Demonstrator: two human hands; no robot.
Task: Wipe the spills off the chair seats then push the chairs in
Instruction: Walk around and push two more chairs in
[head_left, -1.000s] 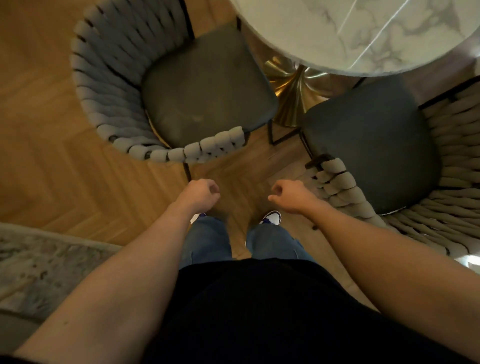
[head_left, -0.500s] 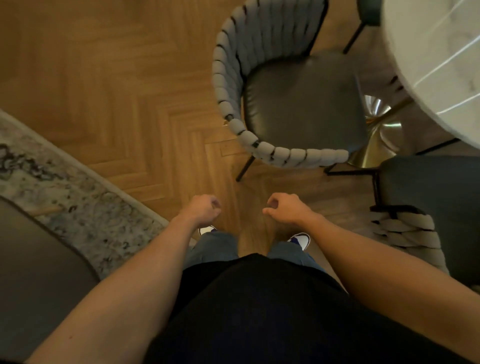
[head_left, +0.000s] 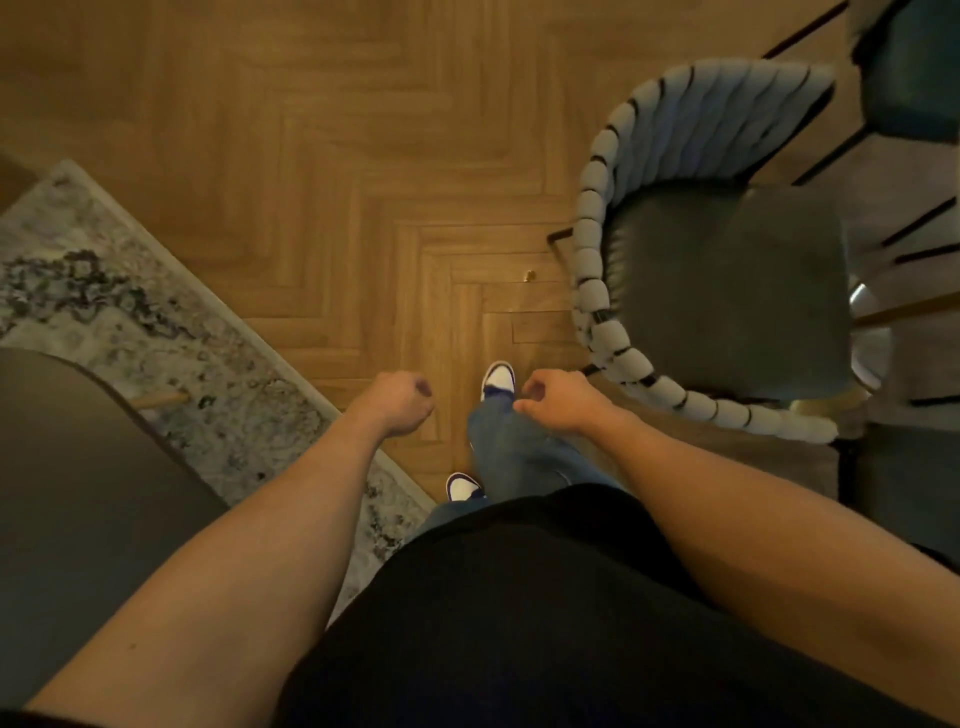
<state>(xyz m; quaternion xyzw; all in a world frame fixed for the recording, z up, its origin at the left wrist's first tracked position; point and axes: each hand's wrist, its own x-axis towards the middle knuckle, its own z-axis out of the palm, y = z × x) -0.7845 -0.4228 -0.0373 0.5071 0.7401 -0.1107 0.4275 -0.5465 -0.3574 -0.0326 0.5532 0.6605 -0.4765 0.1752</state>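
Note:
A chair with a dark seat (head_left: 727, 291) and a woven grey rope back (head_left: 592, 291) stands at the right, its back curving toward me. I cannot make out any spill on the seat. My left hand (head_left: 400, 402) is curled into a fist over the wooden floor and holds nothing. My right hand (head_left: 558, 402) has its fingers curled and is also empty, just left of the chair's rope arm and not touching it. No cloth is in view.
A patterned grey rug (head_left: 130, 312) lies at the left, with a dark rounded piece of furniture (head_left: 78, 467) over it. Another dark chair (head_left: 914, 78) sits top right, and a dark seat (head_left: 904, 483) at the right edge. A small gold object (head_left: 530, 274) lies on the herringbone floor.
The view has swung left: the marble table has left the frame and the chair has shifted to the right. I have stepped forward with one foot. Both hands stay curled and empty.

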